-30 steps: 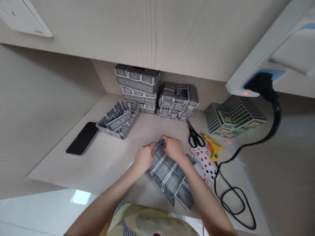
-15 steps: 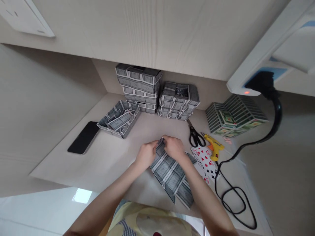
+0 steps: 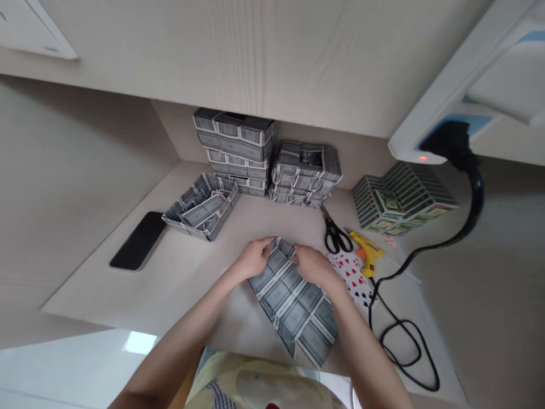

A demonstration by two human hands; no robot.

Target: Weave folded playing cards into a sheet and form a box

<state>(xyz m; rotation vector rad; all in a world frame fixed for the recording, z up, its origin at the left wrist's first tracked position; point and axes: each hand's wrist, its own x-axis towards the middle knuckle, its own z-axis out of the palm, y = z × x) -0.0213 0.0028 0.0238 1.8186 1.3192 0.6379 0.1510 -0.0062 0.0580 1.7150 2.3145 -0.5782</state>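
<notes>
A panel of joined playing cards [image 3: 293, 301], grey patterned backs showing, lies slanted across the front of the desk, its far end folded up. My left hand [image 3: 254, 258] pinches the far left corner of that folded edge. On the far right corner, my right hand [image 3: 313, 264] grips the same edge, fingers closed. The fingertips of both hands are partly hidden behind the folded cards. Beside my right hand lie loose playing cards [image 3: 349, 272], face up with red hearts and some black suits.
Black scissors [image 3: 338, 237] and a yellow glue gun [image 3: 369, 254] lie right, with a looping black cord [image 3: 419, 341]. Stacked card boxes [image 3: 238, 139] stand at the back. An open card tray [image 3: 208, 230] holds card strips, near a phone [image 3: 138, 241]. Card packs [image 3: 400, 199] stand back right.
My hands have moved apart from close together at the panel's far tip to its two far corners. The folded end edge between them now shows. The view has shifted slightly.
</notes>
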